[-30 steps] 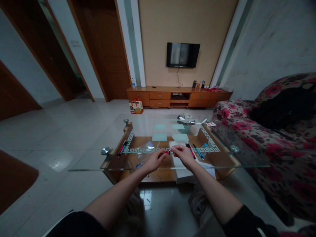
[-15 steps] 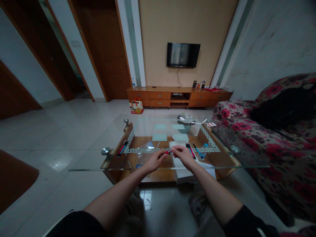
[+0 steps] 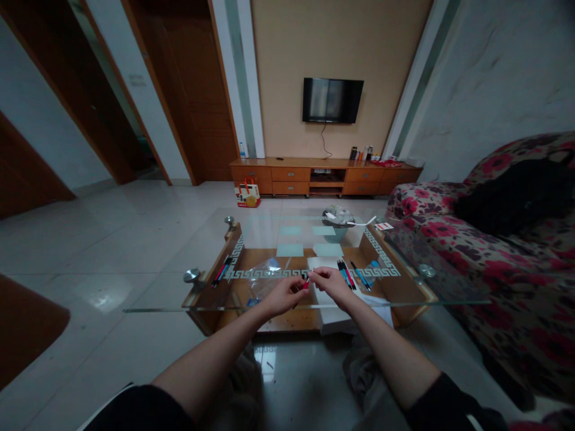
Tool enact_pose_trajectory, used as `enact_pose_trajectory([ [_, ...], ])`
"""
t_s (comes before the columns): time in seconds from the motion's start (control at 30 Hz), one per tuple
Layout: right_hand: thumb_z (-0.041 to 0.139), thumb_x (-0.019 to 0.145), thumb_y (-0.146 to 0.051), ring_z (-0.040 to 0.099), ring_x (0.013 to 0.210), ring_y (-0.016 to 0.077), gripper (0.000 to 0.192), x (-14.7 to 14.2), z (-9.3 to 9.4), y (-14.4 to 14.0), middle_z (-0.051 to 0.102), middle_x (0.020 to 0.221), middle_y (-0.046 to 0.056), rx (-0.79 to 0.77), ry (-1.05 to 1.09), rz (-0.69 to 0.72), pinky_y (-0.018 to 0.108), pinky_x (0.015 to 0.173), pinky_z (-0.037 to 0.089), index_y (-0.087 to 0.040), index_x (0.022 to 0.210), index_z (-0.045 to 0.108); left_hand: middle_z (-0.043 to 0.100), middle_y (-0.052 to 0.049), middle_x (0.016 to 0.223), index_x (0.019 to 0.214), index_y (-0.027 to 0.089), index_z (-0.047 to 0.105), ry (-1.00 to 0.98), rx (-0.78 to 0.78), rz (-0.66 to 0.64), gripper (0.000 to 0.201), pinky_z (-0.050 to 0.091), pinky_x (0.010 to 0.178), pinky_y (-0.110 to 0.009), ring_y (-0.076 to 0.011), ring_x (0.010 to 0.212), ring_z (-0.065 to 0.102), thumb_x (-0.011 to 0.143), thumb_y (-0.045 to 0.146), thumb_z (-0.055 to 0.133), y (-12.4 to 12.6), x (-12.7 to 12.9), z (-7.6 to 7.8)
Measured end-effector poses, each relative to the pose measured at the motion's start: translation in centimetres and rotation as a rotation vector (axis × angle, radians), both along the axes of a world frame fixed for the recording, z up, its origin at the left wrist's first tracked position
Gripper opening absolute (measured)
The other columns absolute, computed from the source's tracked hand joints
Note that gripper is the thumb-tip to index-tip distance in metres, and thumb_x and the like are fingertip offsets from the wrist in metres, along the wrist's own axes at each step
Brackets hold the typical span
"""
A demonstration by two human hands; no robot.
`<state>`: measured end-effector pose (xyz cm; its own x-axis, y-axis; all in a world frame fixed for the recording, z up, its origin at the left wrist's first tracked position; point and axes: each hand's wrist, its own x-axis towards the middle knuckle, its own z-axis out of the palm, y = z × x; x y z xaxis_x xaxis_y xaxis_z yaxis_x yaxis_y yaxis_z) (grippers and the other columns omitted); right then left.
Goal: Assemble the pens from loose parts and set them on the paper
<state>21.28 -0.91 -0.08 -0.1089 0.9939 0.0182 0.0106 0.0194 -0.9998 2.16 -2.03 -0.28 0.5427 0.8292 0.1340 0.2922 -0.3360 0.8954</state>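
Observation:
Above the near part of the glass table (image 3: 171,299), my left hand (image 3: 286,294) is closed on a short red-and-black pen (image 3: 306,284), mostly covered by the fingers. My right hand (image 3: 330,281) pinches at the pen's upper end; whatever small thing lies between those fingertips is too small to make out. Several red, blue and black pens (image 3: 346,275) lie to the right of my right hand, and a blue-and-black pen (image 3: 360,276) is beside them. Another bunch of pens (image 3: 221,272) rests at the table's left side.
A clear plastic bag (image 3: 263,281) is left of my hands. Under the glass sits a white box (image 3: 332,320). Beyond the table stand a waste basket (image 3: 338,230), a paper carrier bag (image 3: 247,194) and a wooden cabinet (image 3: 291,173). A flowered sofa (image 3: 431,227) flanks the right.
The red pen has turned from nearly level to steeper between my hands. My left hand has dropped slightly, while my right hand stays almost in place.

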Motion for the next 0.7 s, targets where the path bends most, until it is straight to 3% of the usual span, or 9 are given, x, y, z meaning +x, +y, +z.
enact_pose_trajectory([
  [0.2, 0.073, 0.068, -0.048, 0.045, 0.049, 0.0094, 0.031, 0.1, -0.7, 0.1, 0.056, 0.053, -0.003, 0.028, -0.061, 0.036, 0.021, 0.045, 0.030, -0.017, 0.070, 0.069, 0.058, 0.002, 0.067, 0.112, 0.016, 0.058, -0.041, 0.006, 0.016, 0.034, 0.041, 0.053, -0.021, -0.0106, 0.056, 0.054, 0.083, 0.034, 0.060, 0.0, -0.1, 0.0],
  [0.7, 0.072, 0.068, -0.049, 0.044, 0.048, 0.0092, 0.034, 0.1, -1.2, 0.4, 0.054, 0.053, -0.003, 0.033, -0.148, 0.012, 0.020, 0.045, 0.031, -0.016, 0.070, 0.061, 0.057, 0.002, 0.067, 0.118, 0.016, 0.059, -0.040, -0.018, 0.012, 0.038, 0.038, 0.051, -0.020, -0.0091, 0.054, 0.050, 0.084, 0.032, 0.056, 0.3, -0.3, -0.6],
])
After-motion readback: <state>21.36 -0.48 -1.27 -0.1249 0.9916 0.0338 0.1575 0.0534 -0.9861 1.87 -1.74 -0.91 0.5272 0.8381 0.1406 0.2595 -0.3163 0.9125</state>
